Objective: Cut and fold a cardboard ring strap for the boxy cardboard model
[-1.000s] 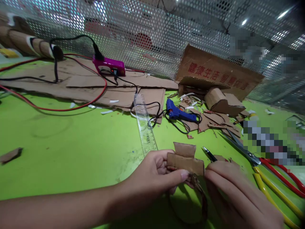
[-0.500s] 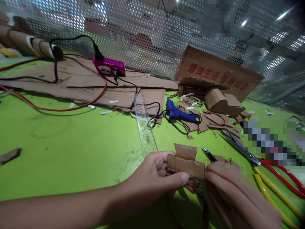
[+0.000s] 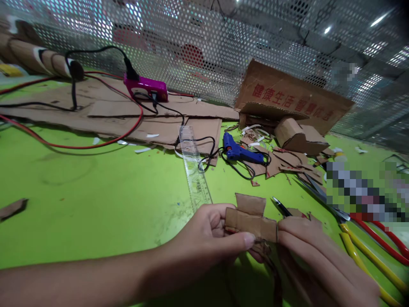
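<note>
Well, the left hand (image 3: 204, 238) pinches the cardboard piece (image 3: 251, 221) toward five o'clock; what the right hand (image 3: 319, 256) grips I cannot tell. Uneven squeezing could crease the cardboard piece.

Left hand (image 3: 213, 235) grips cardboard piece (image 3: 251, 222); right hand (image 3: 321, 251) at its edge. Blue glue gun (image 3: 242, 152) lies near clear ruler (image 3: 194, 172).

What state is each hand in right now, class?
Left hand: closed, holding the small cardboard piece.
Right hand: at the piece's edge; grip cannot be told.
</note>
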The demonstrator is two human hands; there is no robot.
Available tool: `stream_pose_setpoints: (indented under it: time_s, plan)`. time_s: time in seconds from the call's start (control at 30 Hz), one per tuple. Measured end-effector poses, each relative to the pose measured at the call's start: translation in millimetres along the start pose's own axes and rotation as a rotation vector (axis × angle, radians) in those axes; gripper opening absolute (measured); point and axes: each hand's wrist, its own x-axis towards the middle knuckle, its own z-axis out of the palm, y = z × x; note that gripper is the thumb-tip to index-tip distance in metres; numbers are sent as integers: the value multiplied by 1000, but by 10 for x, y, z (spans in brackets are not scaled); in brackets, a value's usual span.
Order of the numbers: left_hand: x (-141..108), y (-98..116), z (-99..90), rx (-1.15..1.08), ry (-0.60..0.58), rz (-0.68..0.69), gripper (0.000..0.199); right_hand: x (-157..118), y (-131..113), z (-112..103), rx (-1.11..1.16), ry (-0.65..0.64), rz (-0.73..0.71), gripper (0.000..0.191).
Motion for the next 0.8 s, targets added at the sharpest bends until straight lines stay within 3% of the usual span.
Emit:
stream_pose_setpoints:
  time_s: [0.3,0.5,0.73,0.8]
  plan:
    - [12,25,22,25,-9,21,23,238,-87,-10,13,36,-47,22]
    - [8,41,22,99,112,58,21,380,80,-99,-21,91,-80,16]
    - [32,78,83,101,187,28,37,422,315,-9,97,-88,94,16]
    - [30,78,93,103,202,22,34,414,319,15,97,-111,112,16]
